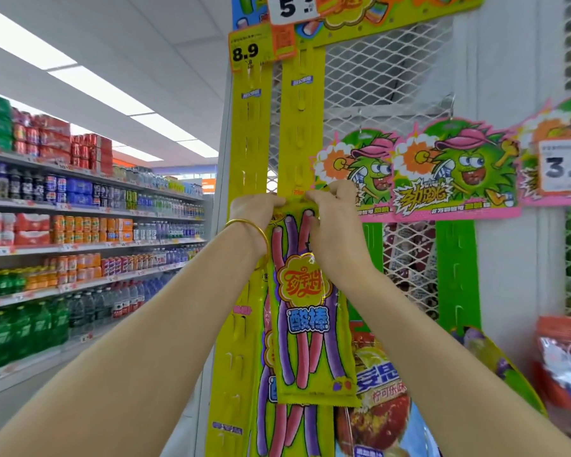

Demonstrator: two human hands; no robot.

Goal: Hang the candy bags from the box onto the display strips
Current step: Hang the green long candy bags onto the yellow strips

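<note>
In the head view both arms reach up and forward to a yellow display strip (302,127) fixed to a white mesh panel (376,77). The left hand (256,211) and the right hand (335,214) meet at the top edge of a long yellow candy bag (305,311), and each grip is closed on that edge, fingers curled and pinching it against the strip. The bag hangs straight down from the two grips, upright, its printed pink and purple sticks showing between the forearms. A gold bangle (249,230) sits on the wrist just below the left grip.

Below and partly behind the held bag, another candy bag of the same kind (271,423) hangs lower down. Left of the left grip runs a second yellow strip (251,133), with an orange price tag reading 8.9 (248,51) well above it. Right of the right grip hang green and pink cartoon header cards (455,169). Far to the left, well apart from the grips, stand shelves of drink bottles and cans (89,219).
</note>
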